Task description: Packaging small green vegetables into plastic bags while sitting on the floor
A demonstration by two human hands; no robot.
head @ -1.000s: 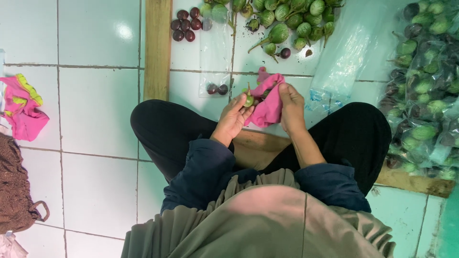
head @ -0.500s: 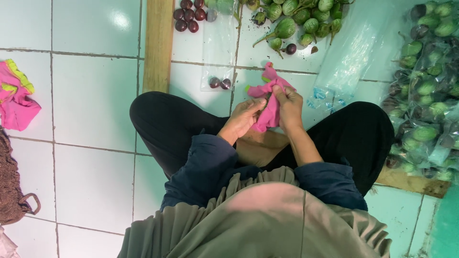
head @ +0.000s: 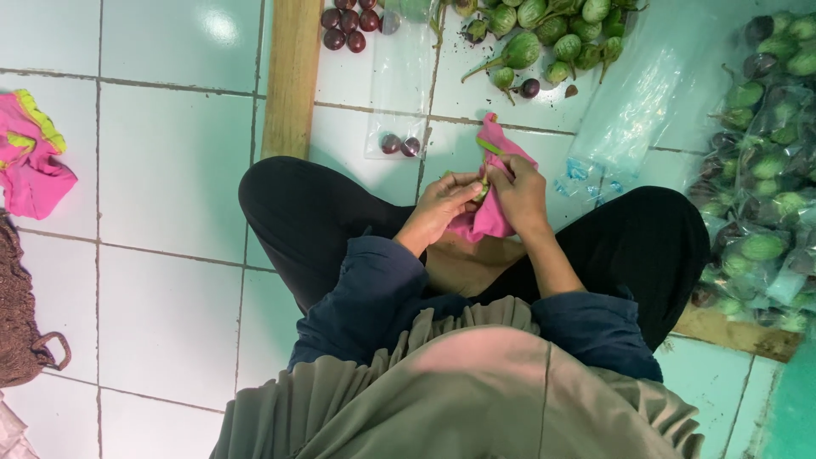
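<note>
Both hands are now coming together over the lap, where a second ago the left hand (head: 440, 204) was holding a small green fruit (head: 482, 190) out in the open beside the pink cloth (head: 490, 212); that fruit is now almost buried between the fingers and the cloth, with only a sliver of green showing where the two hands are meeting. The left hand is curling its fingertips in against the fruit, pinching it from the left, while the right hand (head: 520, 194) is closing round the bunched cloth and pressing it against the fruit from the other side, so the hands are pressed together rather than spread. Judging by this, the fruit is being rubbed in the cloth, with the wiping under way rather than finished. One corner of the cloth is sticking up above the knuckles and the rest is hanging down over the crossed legs in black trousers. Just beyond the hands, on the tiled floor (head: 170, 170), a clear plastic bag (head: 398, 127) is lying with two dark round fruits inside. Farther out, a loose heap of green fruits (head: 544, 34) is lying near a wooden plank (head: 291, 76), and filled bags (head: 761, 195) are piling up at the right.
</note>
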